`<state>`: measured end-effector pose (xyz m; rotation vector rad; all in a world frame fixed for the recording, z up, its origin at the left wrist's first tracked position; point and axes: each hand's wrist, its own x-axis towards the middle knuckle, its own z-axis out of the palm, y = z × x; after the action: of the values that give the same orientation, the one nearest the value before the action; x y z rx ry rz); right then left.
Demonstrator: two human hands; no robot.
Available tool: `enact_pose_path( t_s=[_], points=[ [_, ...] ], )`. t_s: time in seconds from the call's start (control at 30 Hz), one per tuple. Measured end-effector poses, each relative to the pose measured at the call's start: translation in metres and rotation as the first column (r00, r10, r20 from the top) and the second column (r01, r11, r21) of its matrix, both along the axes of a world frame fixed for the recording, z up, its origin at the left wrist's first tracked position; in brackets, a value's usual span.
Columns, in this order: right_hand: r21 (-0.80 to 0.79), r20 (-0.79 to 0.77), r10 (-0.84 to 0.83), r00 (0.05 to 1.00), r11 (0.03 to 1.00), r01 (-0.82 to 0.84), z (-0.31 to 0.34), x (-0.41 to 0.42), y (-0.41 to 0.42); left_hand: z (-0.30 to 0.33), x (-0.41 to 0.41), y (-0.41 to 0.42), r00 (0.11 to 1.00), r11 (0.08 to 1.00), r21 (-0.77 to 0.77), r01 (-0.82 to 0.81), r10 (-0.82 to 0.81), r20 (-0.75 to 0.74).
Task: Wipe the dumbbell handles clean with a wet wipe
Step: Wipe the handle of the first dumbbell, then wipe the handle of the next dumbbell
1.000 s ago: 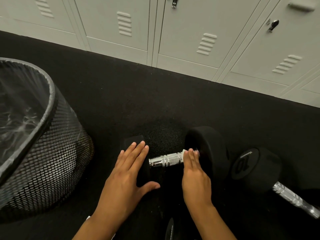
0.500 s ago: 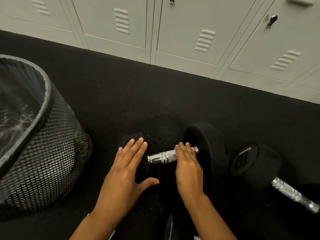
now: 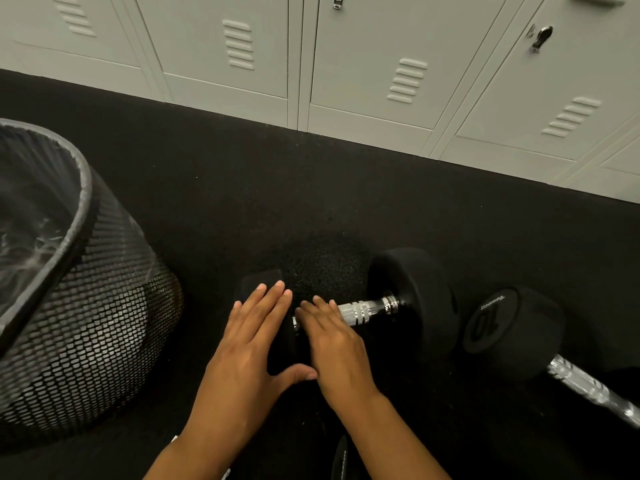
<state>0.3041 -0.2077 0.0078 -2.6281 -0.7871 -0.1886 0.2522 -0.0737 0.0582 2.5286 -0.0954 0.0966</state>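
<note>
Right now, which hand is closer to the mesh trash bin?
Left. The left hand lies flat on the near dumbbell's left head, the side towards the mesh trash bin. The right hand lies on the chrome handle, farther from the bin.

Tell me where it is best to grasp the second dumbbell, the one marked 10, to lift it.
Probably grip the second dumbbell by its chrome handle, coming from above: the bar lies flat on the floor, bare and free of both hands, while its rubber head is too wide.
</note>
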Motion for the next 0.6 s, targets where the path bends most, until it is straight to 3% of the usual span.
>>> enact_pose_path(
  t_s=[0.1, 0.23, 0.4, 0.6],
  points=[
    [0.031, -0.015, -0.031, 0.999, 0.999, 0.032, -0.001, 0.004, 0.012, -0.002, 0.0, 0.001, 1.0, 1.0, 0.006, 0.015, -0.016, 0.003],
    [0.052, -0.005, 0.071, 0.997, 0.996, -0.071, 0.001, 0.0, -0.008, -0.001, -0.001, 0.002, 1.0, 1.0, -0.002, 0.026, -0.026, -0.008],
    [0.0, -0.083, 0.013, 0.997, 1.0, -0.013, 0.01, 0.004, 0.001, -0.002, -0.001, 0.003, 1.0, 1.0, 0.0, 0.024, -0.024, 0.002],
    [0.057, -0.136, 0.136, 0.981, 0.99, -0.13, 0.022, -0.018, -0.028, 0.0, -0.002, 0.004, 1.0, 0.997, 0.076, 0.028, -0.027, -0.015]
  ],
)
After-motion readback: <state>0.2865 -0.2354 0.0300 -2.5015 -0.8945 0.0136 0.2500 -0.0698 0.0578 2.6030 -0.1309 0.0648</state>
